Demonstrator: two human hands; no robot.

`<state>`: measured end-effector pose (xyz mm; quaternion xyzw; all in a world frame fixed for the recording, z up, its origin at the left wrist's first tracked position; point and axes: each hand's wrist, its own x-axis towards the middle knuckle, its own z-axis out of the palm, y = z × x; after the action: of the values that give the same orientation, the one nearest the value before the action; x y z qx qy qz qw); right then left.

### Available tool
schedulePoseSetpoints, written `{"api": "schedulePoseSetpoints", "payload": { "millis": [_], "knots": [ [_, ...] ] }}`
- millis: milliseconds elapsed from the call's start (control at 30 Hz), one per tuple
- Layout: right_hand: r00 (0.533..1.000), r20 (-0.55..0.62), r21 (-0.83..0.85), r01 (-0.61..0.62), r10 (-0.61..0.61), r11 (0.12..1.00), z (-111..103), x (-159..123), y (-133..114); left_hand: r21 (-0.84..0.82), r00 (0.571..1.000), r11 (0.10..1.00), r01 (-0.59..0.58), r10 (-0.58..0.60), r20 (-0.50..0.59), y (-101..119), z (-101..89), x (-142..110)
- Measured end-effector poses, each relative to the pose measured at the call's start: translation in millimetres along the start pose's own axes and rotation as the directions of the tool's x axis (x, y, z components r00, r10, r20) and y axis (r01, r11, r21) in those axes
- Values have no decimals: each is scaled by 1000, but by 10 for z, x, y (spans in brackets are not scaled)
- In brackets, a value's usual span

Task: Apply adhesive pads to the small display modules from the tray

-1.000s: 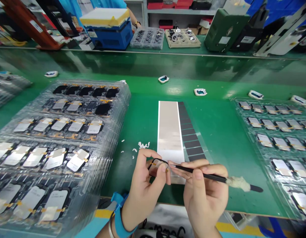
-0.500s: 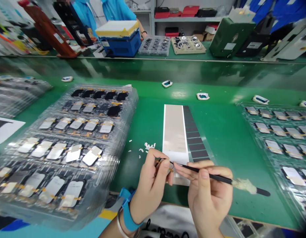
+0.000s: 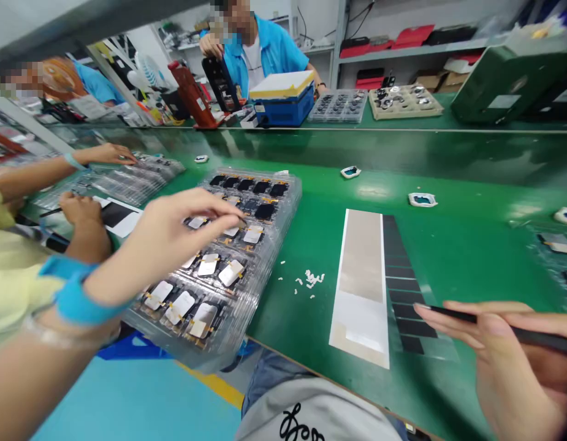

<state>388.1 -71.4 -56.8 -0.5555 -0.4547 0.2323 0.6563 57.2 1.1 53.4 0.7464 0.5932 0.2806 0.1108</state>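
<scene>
My left hand [image 3: 173, 236], with a blue wrist strap [image 3: 74, 291], reaches out over a stack of clear trays [image 3: 265, 245] that hold several small black-framed parts with pale film. Its thumb and fingers are pinched together on a small black-framed part, mostly hidden by the fingertips, just above the tray's middle rows. My right hand [image 3: 517, 367] sits at the lower right, above the table's near edge. It is closed on a thin black stick [image 3: 453, 313] that points left toward a strip of dark squares [image 3: 403, 288].
A long pale backing sheet [image 3: 361, 275] lies beside the dark strip on the green table, with white scraps [image 3: 311, 278] to its left. Small white-blue parts [image 3: 422, 199] sit on the belt. A co-worker's hands [image 3: 83, 211] work at far left. Another person stands across by a blue box [image 3: 283, 101].
My left hand has left the right hand and swung out left over the tray stack, carrying the small part. The view has turned left; my right hand and stick stay low right.
</scene>
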Motion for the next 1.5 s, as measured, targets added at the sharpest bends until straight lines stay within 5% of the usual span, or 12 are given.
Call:
{"api": "schedulePoseSetpoints", "payload": {
  "millis": [100, 300, 400, 633, 900, 1067, 1200, 1300, 1400, 1500],
  "knots": [
    [999, 12, -3, 50, -50, 999, 110, 128, -45, -52, 966, 972, 231, -222, 134, -273, 66, 518],
    [937, 62, -117, 349, -344, 930, 225, 87, 162, -36, 951, 952, 304, -301, 67, -916, 486, 889],
    [907, 112, -171, 421, -407, 891, 178, 66, 268, 52, 966, 966, 255, -256, 33, -1031, 555, 884],
    [888, 156, -122, 451, -432, 884, 151, 36, 346, 326, 996, 945, 37, -61, 64, -633, 621, 775],
    [943, 173, -48, 296, -284, 954, 118, 5, 521, 536, 984, 840, 77, -151, 95, -303, 823, 801],
    [951, 155, -15, 274, -268, 962, 150, 32, 457, 521, 988, 851, 72, -131, 77, -194, 751, 762],
    [943, 185, -48, 290, -277, 956, 142, 44, 384, 348, 987, 937, 10, -65, 147, -35, 555, 451],
    [917, 292, -39, 297, -274, 954, 138, 52, 309, -106, 972, 994, 2, 23, 235, 228, 479, -94],
    [882, 413, 78, 215, -228, 973, 164, 89, 201, -412, 935, 908, -73, 207, 289, 513, 582, -687],
    [805, 568, 118, 125, -170, 985, 201, 144, 94, -579, 868, 800, -157, 391, 306, 654, 893, -1017]
  ]
}}
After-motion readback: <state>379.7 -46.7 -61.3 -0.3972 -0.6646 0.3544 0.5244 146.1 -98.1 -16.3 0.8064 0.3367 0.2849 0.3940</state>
